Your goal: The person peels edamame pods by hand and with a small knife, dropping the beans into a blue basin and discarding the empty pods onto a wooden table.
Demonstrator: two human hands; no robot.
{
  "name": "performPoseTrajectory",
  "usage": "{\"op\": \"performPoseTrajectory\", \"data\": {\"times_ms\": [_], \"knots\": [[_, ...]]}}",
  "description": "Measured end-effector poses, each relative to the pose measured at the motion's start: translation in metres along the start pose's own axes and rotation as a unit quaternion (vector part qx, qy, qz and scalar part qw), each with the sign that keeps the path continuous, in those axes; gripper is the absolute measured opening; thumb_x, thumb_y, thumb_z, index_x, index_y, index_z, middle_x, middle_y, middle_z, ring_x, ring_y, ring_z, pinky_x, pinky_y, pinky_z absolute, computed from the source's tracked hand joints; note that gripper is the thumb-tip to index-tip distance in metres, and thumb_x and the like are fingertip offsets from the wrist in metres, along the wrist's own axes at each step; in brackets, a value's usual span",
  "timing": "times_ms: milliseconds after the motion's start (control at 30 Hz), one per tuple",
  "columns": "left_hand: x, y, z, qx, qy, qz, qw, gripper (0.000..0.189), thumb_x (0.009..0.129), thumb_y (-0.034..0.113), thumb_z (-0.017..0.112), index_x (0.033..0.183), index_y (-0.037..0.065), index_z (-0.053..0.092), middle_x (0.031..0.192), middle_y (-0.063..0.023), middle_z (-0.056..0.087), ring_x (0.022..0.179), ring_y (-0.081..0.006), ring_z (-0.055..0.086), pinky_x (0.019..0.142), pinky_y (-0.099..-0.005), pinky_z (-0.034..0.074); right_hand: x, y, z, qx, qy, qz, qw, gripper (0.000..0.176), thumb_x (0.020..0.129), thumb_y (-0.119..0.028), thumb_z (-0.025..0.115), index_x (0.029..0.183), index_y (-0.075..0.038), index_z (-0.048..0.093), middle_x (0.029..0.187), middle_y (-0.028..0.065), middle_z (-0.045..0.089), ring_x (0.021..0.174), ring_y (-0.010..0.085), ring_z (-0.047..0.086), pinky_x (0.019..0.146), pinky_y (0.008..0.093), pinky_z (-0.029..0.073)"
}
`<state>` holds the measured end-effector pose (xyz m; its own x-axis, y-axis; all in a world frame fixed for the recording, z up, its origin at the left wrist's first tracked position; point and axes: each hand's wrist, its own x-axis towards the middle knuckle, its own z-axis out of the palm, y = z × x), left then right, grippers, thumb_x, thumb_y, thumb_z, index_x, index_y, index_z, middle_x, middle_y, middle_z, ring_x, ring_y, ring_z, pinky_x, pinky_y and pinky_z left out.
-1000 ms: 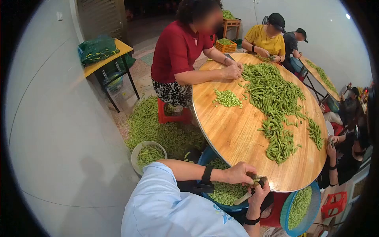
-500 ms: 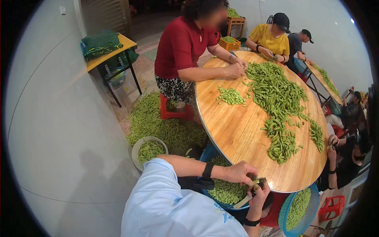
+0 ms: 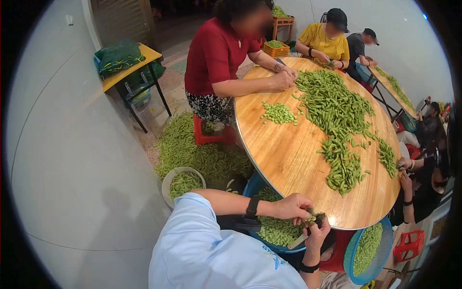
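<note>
Above the near edge of the round wooden table (image 3: 279, 156), my left hand (image 3: 292, 207) and my right hand (image 3: 316, 233) are close together. Their fingers pinch a small green soybean pod (image 3: 313, 218) between them, partly hidden by the fingers. Dark coverings or stains show on some fingertips. Below my hands, a blue basin (image 3: 252, 187) holds many shelled green beans (image 3: 279, 232). A pale flat strip (image 3: 297, 242) lies over the basin just under my right hand. A heap of unshelled pods (image 3: 337, 106) spreads across the table.
A person in red (image 3: 214, 58) sits at the left, beside a small bean pile (image 3: 279, 112). Others work at the far and right edges. Pods cover the floor (image 3: 192, 144) near a white bucket (image 3: 167, 185). Another blue basket (image 3: 350, 253) and a red stool (image 3: 409, 245) stand right.
My hands have shifted slightly, and the fingers have changed their hold around the pod. The view has tilted a little. The person in red has moved their hands slightly.
</note>
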<state>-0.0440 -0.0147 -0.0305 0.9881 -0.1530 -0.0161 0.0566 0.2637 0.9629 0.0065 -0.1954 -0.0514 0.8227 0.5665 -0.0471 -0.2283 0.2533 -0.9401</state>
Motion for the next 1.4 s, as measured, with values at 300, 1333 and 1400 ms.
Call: {"op": "performPoseTrajectory", "data": {"times_ms": [300, 1333, 1400], "knots": [[0.001, -0.004, 0.001, 0.331, 0.094, 0.168, 0.924, 0.015, 0.079, 0.005, 0.059, 0.093, -0.002, 0.061, 0.066, -0.0171, 0.061, 0.057, -0.0223, 0.062, 0.053, -0.0336, 0.048, 0.000, 0.001, 0.007, -0.352, 0.041, -0.226, 0.907, 0.021, 0.076, 0.002, 0.060, 0.097, 0.002, 0.055, 0.080, 0.0072, 0.057, 0.069, 0.0140, 0.054, 0.066, 0.0261, 0.046], [0.089, 0.031, -0.018, 0.623, -0.050, 0.270, 0.732, 0.016, 0.079, 0.009, 0.056, 0.093, 0.000, 0.055, 0.094, -0.0213, 0.056, 0.090, -0.0375, 0.059, 0.073, -0.0449, 0.051, -0.015, -0.015, 0.012, -0.032, 0.014, 0.040, 0.999, 0.007, 0.091, -0.008, 0.051, 0.089, -0.001, 0.052, 0.061, 0.0054, 0.047, 0.045, 0.0121, 0.044, 0.038, 0.0219, 0.031], [0.129, 0.008, -0.010, 0.631, -0.036, 0.300, 0.714, 0.023, 0.078, 0.007, 0.056, 0.100, 0.002, 0.055, 0.103, -0.0222, 0.054, 0.097, -0.0367, 0.057, 0.079, -0.0446, 0.050, -0.020, -0.018, 0.014, 0.054, 0.026, 0.136, 0.989, 0.011, 0.092, -0.011, 0.051, 0.092, 0.000, 0.051, 0.064, 0.0061, 0.044, 0.047, 0.0122, 0.042, 0.038, 0.0223, 0.030]]}}
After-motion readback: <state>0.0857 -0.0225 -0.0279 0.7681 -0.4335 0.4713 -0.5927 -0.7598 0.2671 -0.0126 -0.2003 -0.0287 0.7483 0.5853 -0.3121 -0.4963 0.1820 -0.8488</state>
